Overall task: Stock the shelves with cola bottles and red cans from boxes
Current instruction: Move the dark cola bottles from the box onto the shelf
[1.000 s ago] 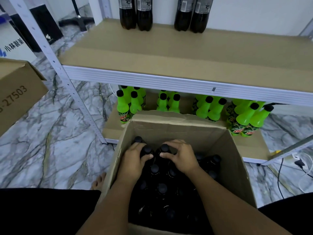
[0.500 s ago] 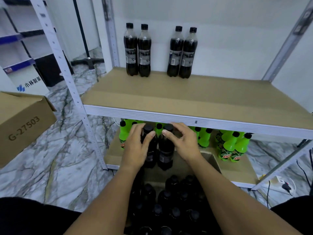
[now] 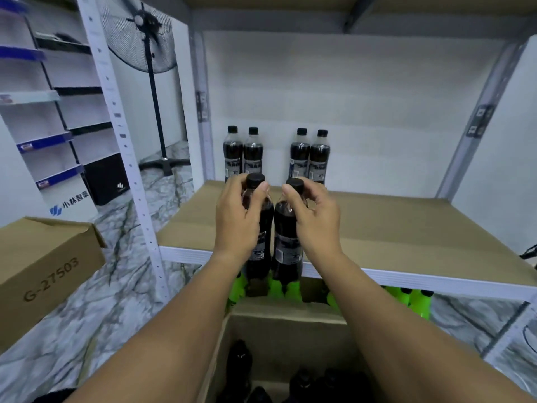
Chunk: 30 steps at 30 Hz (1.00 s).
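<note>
At front edge of tan cardboard-lined shelf (image 3: 406, 228): my left hand (image 3: 236, 219) and right hand (image 3: 315, 221) each grip dark plastic cola bottle near cap, left bottle (image 3: 258, 257), right bottle (image 3: 286, 257), held off shelf. Four shelved cola bottles (image 3: 276, 155) at back. More remain in open cardboard box (image 3: 287, 318); red cans unseen.
</note>
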Each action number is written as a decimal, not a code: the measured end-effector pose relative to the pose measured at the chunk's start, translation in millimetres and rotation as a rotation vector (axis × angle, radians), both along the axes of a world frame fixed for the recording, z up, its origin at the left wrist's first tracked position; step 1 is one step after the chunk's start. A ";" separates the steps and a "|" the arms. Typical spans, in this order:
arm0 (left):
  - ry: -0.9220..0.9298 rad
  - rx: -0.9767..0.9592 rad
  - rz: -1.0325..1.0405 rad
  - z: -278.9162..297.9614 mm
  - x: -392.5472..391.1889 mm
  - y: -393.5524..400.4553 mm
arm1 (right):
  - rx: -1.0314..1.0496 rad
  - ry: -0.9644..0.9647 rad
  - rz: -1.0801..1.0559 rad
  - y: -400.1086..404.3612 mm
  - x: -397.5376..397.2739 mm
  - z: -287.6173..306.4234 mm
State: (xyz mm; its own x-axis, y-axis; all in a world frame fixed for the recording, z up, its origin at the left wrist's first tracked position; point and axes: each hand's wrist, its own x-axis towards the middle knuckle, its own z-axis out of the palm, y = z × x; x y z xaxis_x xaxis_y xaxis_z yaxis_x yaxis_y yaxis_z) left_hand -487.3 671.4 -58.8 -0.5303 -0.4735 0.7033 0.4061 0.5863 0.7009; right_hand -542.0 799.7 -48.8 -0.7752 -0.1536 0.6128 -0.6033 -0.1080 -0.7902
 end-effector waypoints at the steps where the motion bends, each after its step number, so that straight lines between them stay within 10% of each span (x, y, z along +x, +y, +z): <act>1: 0.016 0.008 0.008 5.4 -5.3 -1.9 | 0.003 0.015 -0.021 -4.4 -4.3 5.7; 30: 0.062 0.066 0.134 -6.2 -213.4 -62.2 | 0.129 0.127 -0.379 -106.2 -195.7 -5.4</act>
